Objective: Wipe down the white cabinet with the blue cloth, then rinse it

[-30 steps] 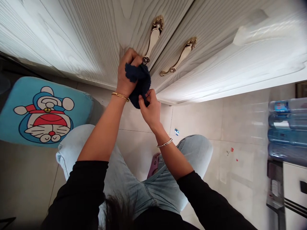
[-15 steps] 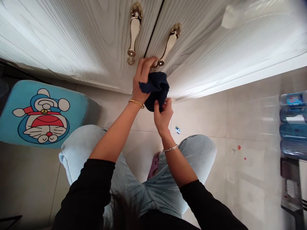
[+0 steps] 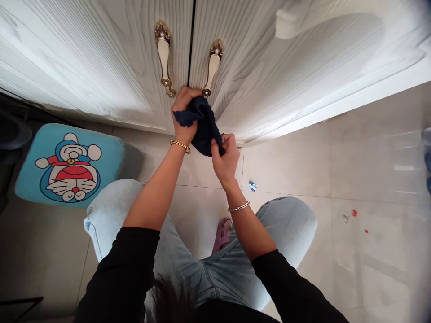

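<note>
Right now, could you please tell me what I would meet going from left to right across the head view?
Light-blue boxy stool with a cartoon print, bare left hand, dark blue fabric cloth, bare right hand, small blue-and-white scrap, small red scrap.

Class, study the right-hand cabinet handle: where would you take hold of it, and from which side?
Grip the slim cream middle of the right-hand cabinet handle, probably from the picture's right: the left hand and dark blue cloth crowd its lower end from the left. The handle is long and slightly tilted, so close across its narrow width.
</note>
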